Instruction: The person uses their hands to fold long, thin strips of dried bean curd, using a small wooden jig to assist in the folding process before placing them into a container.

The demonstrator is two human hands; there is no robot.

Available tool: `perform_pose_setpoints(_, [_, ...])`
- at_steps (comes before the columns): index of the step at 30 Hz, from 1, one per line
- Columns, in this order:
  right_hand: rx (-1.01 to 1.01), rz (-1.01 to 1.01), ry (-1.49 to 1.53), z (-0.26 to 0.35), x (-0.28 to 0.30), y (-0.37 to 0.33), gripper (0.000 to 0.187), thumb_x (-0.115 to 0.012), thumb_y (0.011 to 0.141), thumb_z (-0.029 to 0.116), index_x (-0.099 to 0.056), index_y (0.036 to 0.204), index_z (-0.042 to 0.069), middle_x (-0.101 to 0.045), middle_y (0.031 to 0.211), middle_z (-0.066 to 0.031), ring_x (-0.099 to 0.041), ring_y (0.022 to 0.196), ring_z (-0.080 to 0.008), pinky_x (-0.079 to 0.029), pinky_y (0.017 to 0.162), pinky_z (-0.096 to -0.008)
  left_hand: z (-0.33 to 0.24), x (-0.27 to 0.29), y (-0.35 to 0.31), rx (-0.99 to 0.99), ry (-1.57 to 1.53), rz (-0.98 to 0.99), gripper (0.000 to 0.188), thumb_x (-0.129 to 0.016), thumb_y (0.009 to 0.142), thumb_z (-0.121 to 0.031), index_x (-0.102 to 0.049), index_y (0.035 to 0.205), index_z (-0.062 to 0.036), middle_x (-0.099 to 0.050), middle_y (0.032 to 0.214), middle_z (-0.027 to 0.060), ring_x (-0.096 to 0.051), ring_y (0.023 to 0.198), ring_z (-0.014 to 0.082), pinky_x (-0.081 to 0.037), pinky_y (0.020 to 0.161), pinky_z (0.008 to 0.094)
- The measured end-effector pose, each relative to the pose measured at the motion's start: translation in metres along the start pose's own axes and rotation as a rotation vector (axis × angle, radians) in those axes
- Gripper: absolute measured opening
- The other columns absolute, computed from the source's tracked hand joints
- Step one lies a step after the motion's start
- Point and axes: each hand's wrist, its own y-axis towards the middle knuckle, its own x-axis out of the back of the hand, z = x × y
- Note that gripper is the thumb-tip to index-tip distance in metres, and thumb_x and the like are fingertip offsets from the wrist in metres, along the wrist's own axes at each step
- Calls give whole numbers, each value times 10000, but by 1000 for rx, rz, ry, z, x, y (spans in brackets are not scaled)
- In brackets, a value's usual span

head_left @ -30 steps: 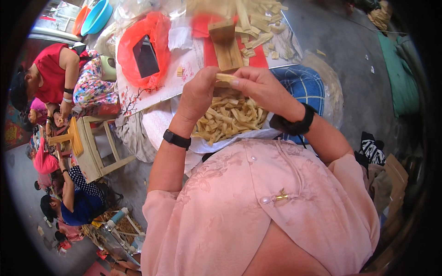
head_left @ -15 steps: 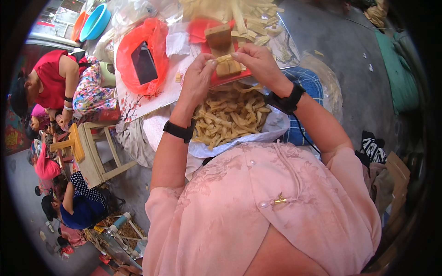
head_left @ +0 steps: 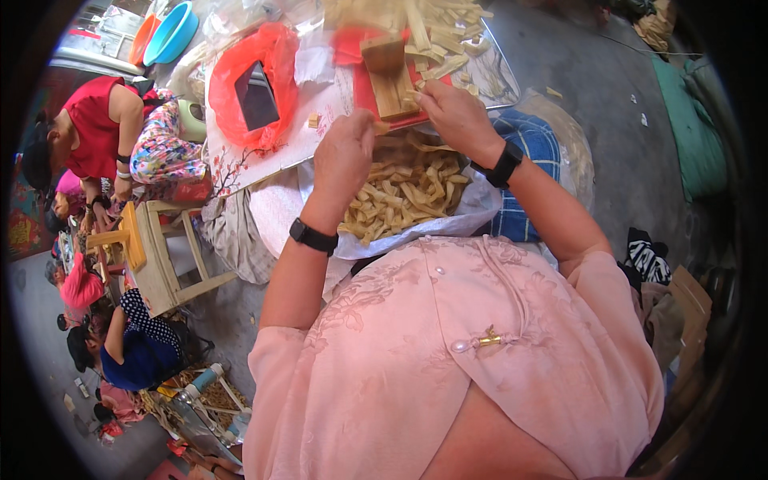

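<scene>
My left hand (head_left: 344,152) is closed, with a bit of pale tan strip (head_left: 382,126) showing at its fingertips. It is at the table's near edge, above a heap of folded tan strips (head_left: 408,196) in a white bag on my lap. My right hand (head_left: 452,116) has thumb and forefinger pinched beside a wooden block (head_left: 388,80) with an upright back piece. A small end of tan strip (head_left: 417,90) shows at that pinch. The block stands on a red mat (head_left: 364,100). What the strips are made of I cannot tell.
More long strips (head_left: 448,48) lie at the table's far side. A dark phone (head_left: 256,96) rests on a red plastic bag (head_left: 226,68). A wooden stool (head_left: 188,292) stands to the left, where several people sit at work. A blue checked cloth (head_left: 528,152) is at the right.
My hands were together holding a strip across the front of the wooden block. They have parted: the left moved down and toward me, the right shifted slightly right. The block's front now shows.
</scene>
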Motion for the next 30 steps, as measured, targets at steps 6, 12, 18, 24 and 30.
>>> perform_pose_setpoints(6, [179,5,54,57,42,-16,212,-565,917,272,-614,926,66,-659,769,-161,-629,669,-375,-494,603,-446,-10,-32,-41,-300,-251,104,603,-730,752,-9,-481,1298,-72,-475,1294,160,-553,1081,324,-502,859,363])
perform_pose_setpoints(12, [-3,382,866,117,109,-34,176,-666,887,154,-650,1001,22,-653,731,-25,-620,628,-176,-488,576,-278,-22,-53,-43,-222,-581,-25,555,-701,793,-46,-465,1294,-85,-510,1222,174,-563,960,277,-495,782,336])
perform_pose_setpoints(18, [434,139,1267,161,140,-35,222,-470,1008,197,-583,1027,7,-613,698,-49,-554,524,-127,-428,459,-211,-2,-71,-43,-175,-642,365,121,-574,949,-168,-582,980,-51,-546,753,37,-497,686,134,-416,625,274])
perform_pose_setpoints(24, [551,128,679,158,149,-73,221,-498,995,205,-601,1019,10,-622,713,-41,-565,557,-118,-436,487,-211,-8,-72,-45,-244,-501,212,128,-571,912,-153,-594,993,-57,-557,690,56,-522,630,138,-430,591,317])
perform_pose_setpoints(30, [722,94,192,168,147,-99,221,-527,981,213,-618,1012,13,-631,728,-32,-576,590,-109,-444,514,-211,-32,-29,-20,-341,-517,-161,183,-531,973,-224,-596,943,-56,-614,715,65,-604,629,155,-476,571,313])
